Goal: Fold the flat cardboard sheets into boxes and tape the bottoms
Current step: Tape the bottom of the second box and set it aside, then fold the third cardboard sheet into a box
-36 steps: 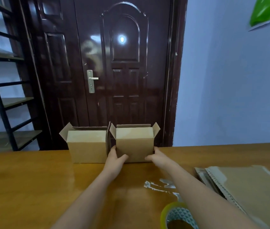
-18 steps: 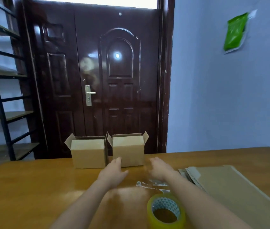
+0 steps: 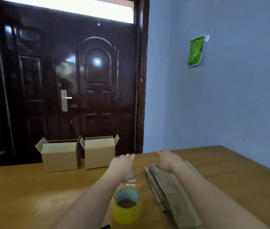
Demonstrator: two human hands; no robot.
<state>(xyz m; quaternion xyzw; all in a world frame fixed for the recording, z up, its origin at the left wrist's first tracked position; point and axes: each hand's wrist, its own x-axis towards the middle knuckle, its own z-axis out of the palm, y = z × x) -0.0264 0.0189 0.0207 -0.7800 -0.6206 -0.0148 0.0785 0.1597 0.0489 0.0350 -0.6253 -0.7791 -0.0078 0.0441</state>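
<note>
While both palms face down, right hand [image 3: 168, 160] hovers over flat sheets [image 3: 172, 190].

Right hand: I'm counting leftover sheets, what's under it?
The open right hand hovers over the flat brown cardboard sheet stack. Its far end is covered; no count possible.

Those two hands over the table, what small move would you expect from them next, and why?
Probably the right hand lowers onto the stack of flat cardboard sheets to lift the top one. Two folded boxes stand at the table's far edge, both hands are open and hold nothing, and the right hand is above the stack's far end. The left hand is beside it.
</note>
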